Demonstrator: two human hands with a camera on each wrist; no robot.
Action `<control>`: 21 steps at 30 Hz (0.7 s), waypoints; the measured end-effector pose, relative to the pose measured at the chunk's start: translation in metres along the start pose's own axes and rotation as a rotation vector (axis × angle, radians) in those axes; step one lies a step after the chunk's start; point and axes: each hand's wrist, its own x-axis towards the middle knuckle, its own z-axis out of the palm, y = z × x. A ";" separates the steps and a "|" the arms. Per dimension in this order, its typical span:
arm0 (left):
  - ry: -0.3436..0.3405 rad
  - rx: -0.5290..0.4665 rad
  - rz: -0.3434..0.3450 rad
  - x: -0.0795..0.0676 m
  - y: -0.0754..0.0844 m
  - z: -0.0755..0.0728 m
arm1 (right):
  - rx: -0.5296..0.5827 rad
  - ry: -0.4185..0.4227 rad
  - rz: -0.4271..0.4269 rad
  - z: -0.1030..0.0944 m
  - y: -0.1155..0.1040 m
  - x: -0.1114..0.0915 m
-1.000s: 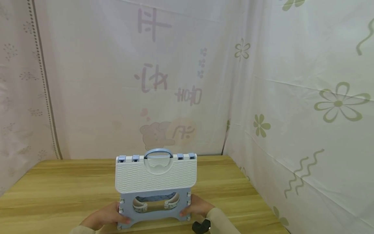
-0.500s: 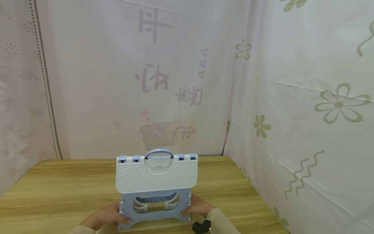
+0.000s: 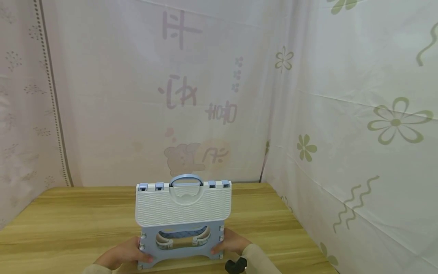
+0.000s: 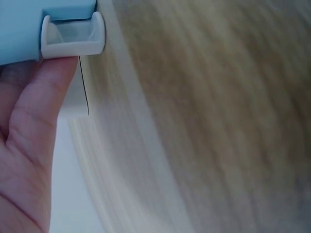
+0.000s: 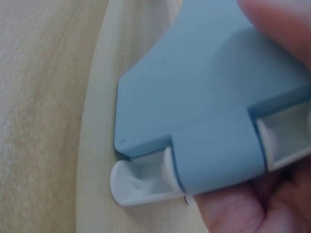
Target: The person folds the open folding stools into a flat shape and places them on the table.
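A folding step stool (image 3: 154,207) with a white woven-pattern top panel, a blue carry handle and light blue legs stands folded near the front of the table. My left hand (image 3: 124,252) grips its lower left side, thumb across the blue leg panel. On the lower right side, my right hand (image 3: 234,242) grips the same panel, thumb in front and fingers behind. White hinge knuckles (image 4: 73,43) sit just above the left fingers in the left wrist view. The right wrist view shows the blue leg panel (image 5: 209,82) between thumb and fingers, its corner close over the wooden edge.
The wood-grain table (image 3: 85,217) extends behind and to both sides of the stool. Pale printed curtains (image 3: 113,114) enclose the back and sides. A small black object (image 3: 236,265) lies by the right sleeve (image 3: 261,258) at the front edge.
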 end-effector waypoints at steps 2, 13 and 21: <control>-0.007 0.003 0.005 0.000 0.000 0.000 | 0.012 -0.008 -0.003 0.000 0.000 0.000; -0.024 0.004 0.022 0.001 0.001 -0.001 | 0.034 -0.024 -0.004 0.000 -0.002 0.000; -0.032 -0.009 0.039 0.001 0.000 -0.001 | 0.023 -0.013 0.006 0.000 -0.001 0.000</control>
